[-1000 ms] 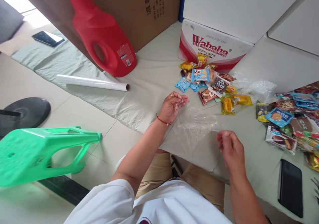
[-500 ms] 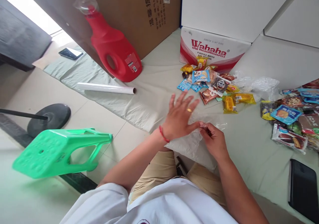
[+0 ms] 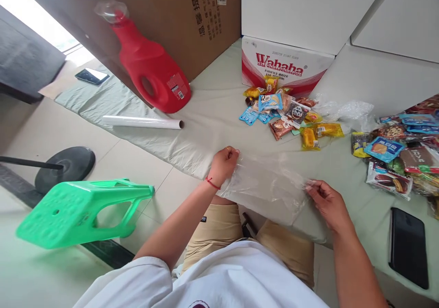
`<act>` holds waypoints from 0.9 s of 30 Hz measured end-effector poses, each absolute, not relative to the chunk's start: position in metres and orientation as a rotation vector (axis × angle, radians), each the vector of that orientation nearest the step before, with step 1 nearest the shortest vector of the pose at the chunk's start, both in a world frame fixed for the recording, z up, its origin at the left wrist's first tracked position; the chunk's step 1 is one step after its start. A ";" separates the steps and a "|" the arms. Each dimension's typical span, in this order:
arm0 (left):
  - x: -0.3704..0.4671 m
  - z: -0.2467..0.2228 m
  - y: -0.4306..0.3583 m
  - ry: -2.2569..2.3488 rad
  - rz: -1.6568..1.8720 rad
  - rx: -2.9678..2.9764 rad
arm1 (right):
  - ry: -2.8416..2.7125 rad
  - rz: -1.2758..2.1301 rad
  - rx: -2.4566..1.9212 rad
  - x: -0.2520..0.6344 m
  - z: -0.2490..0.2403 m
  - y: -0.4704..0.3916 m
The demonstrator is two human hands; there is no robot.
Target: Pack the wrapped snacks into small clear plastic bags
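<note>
A clear plastic bag (image 3: 267, 180) is stretched sideways between my two hands, low over the cloth-covered surface near my knees. My left hand (image 3: 224, 164), with a red string on the wrist, is closed on its left end. My right hand (image 3: 325, 200) pinches the right end between thumb and fingers. Beyond the bag lies a heap of small wrapped snacks (image 3: 283, 111) in blue, brown and yellow packets. A second heap of packaged snacks (image 3: 394, 155) is off to the right.
A Wahaha carton (image 3: 284, 63) stands behind the snacks, with crumpled clear plastic (image 3: 350, 111) beside it. At left are a red jug (image 3: 154, 66), a white roll (image 3: 144, 122) and a phone (image 3: 92, 76). A green stool (image 3: 68, 212) lies tipped on the floor. Another phone (image 3: 408, 248) is at right.
My left hand, spread out before, has closed on the bag's left end. My right hand has moved right, and the bag is now drawn out wide between them.
</note>
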State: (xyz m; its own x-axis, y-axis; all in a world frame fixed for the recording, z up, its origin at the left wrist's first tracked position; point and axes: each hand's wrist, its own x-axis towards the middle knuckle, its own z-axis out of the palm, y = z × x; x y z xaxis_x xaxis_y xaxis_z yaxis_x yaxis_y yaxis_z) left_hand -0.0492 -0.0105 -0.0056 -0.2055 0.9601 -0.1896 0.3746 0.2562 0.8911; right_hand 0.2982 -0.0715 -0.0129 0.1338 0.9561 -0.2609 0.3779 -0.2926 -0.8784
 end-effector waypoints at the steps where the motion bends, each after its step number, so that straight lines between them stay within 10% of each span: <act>1: -0.049 -0.005 -0.013 1.786 0.944 1.299 | -1.380 1.097 -1.789 0.300 -0.013 -0.069; 8: -0.028 0.005 -0.008 1.717 0.819 1.990 | -1.850 0.570 -1.702 0.280 -0.008 -0.029; 27: -0.031 -0.009 0.040 1.906 1.077 1.463 | -1.042 1.044 -1.550 0.278 -0.018 0.019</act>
State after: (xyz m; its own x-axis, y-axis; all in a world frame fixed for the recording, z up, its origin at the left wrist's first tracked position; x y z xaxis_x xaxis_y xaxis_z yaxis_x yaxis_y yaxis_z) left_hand -0.0305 0.0395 -0.0088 -0.2948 0.9528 0.0732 0.5545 0.1082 0.8251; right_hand 0.2779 0.0194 -0.0181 0.2688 0.9539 -0.1334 0.1317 -0.1736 -0.9760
